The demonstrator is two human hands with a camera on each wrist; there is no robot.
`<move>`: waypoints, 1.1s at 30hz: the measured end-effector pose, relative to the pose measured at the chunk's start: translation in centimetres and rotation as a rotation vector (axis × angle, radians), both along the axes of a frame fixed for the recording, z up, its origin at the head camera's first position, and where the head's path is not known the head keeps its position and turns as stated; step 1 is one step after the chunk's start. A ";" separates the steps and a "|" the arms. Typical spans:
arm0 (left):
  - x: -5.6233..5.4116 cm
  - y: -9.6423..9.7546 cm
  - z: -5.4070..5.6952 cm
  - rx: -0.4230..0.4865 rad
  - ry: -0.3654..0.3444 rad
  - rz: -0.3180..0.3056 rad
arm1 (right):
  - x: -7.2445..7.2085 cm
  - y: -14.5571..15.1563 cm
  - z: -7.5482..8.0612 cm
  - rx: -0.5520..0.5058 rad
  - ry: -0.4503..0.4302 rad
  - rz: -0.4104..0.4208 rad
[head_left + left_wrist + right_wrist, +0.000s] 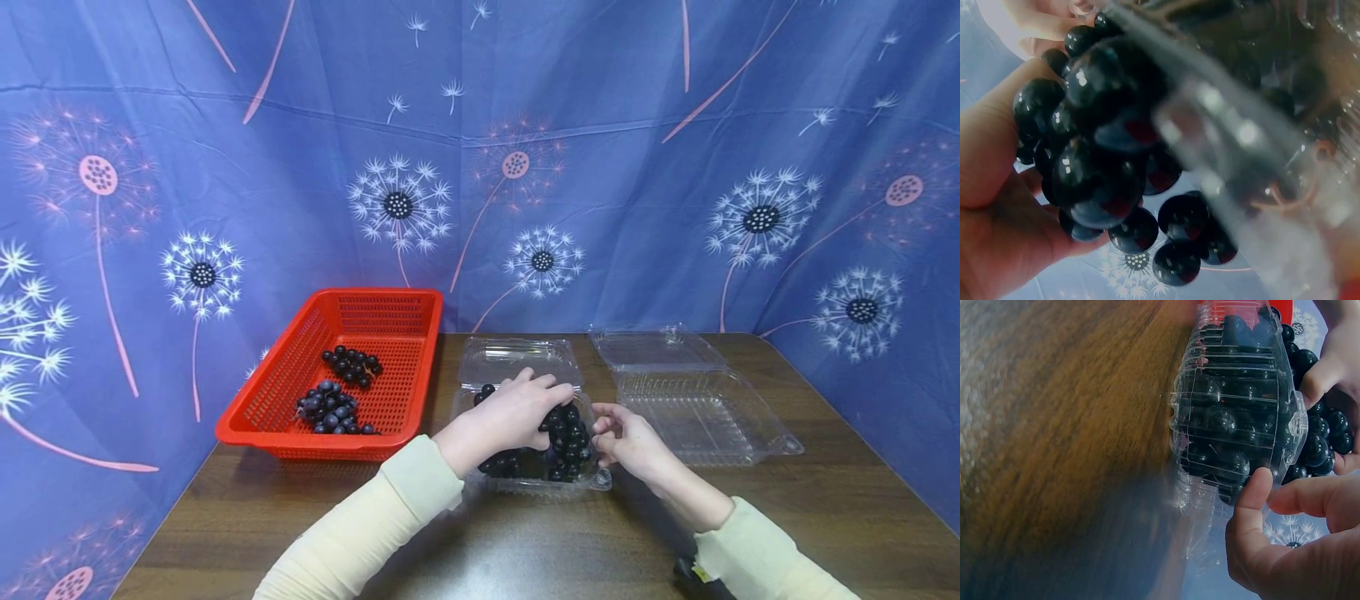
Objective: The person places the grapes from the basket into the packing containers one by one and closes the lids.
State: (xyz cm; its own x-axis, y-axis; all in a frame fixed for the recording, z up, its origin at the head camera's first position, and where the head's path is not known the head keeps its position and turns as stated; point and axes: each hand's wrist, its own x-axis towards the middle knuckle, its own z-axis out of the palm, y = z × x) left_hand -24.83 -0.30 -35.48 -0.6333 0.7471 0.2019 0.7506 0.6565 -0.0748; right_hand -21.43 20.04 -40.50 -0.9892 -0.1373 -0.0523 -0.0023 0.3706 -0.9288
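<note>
Dark grapes (567, 442) fill part of a clear plastic clamshell container (536, 483), whose lid (517, 360) lies folded back behind it. My left hand (517, 410) reaches over the container and grips a bunch of grapes (1104, 181), with thumb and fingers curled round it; part of the bunch rises above the rim. At the container's right side, my right hand (628, 442) pinches the rim between thumb and finger. In the right wrist view, its fingertips (1255, 487) lie against the ribbed clear wall, with grapes showing through.
A red plastic basket (427, 375) stands at the left, holding two bunches of dark grapes (330, 408). To the right, a second clear container (690, 425) lies open. A small black object (693, 579) sits by the right sleeve. A patterned blue cloth (465, 167) hangs behind the wooden table (832, 500).
</note>
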 end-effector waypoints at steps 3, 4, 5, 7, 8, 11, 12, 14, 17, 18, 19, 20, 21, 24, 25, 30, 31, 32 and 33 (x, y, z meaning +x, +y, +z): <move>0.1 0.2 -0.2 0.004 0.020 0.035 | 0.0 0.0 0.0 0.002 0.001 0.000; 0.1 0.3 -0.2 0.006 0.019 0.049 | 0.0 0.0 0.0 0.003 0.003 -0.001; 0.2 0.3 -0.2 0.007 0.017 0.064 | 0.0 0.0 0.0 0.003 0.005 -0.001; 0.2 0.4 -0.3 0.008 0.007 0.093 | 0.0 0.0 0.0 0.002 0.008 0.000; 0.2 0.5 -0.4 0.007 0.003 0.108 | 0.0 0.0 0.0 0.001 0.008 0.001; 0.0 0.4 -0.5 0.005 -0.002 0.143 | 0.1 0.0 0.0 -0.003 0.010 0.005; 0.0 0.4 -0.6 0.005 -0.003 0.153 | 0.1 0.0 0.0 -0.005 0.010 0.006; -0.2 0.3 -0.7 0.005 -0.002 0.165 | 0.0 0.0 0.0 -0.007 0.010 0.008; -0.2 0.2 -0.7 0.003 -0.007 0.172 | -0.1 0.1 -0.1 -0.002 0.012 0.005; -0.2 0.2 -0.7 0.001 -0.010 0.172 | -0.1 0.1 -0.1 0.001 0.013 0.004; -0.2 0.2 -0.7 0.000 -0.013 0.173 | -0.1 0.1 -0.1 0.004 0.013 0.003; -0.2 0.2 -0.7 -0.001 -0.016 0.175 | -0.1 0.1 -0.1 0.006 0.012 0.001; -0.2 0.3 -0.7 -0.002 -0.020 0.178 | -0.1 0.1 -0.1 0.008 0.012 0.000; -0.2 0.3 -0.7 0.000 -0.021 0.181 | -0.1 0.1 -0.1 0.006 0.008 -0.001; -0.1 0.3 -0.7 0.001 -0.013 0.182 | -0.1 0.1 -0.1 0.006 0.007 -0.003; 0.0 0.0 -0.8 0.008 0.060 0.195 | -0.1 0.1 -0.1 0.009 0.008 -0.003; 0.1 0.0 -0.8 0.011 0.075 0.203 | -0.1 0.1 -0.1 0.009 0.009 -0.003; 0.2 -0.1 -0.8 0.014 0.090 0.210 | -0.1 0.1 -0.1 0.009 0.010 -0.005; 0.3 -0.1 -0.8 0.017 0.102 0.216 | -0.1 0.1 -0.1 0.007 0.011 -0.009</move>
State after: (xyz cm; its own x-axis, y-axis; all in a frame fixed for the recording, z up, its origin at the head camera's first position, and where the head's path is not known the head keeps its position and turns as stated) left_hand -24.55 -0.43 -36.24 -0.7538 0.5922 0.2848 0.5814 0.8030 -0.1307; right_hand -21.57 20.15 -40.63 -0.9908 -0.1282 -0.0425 -0.0091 0.3775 -0.9260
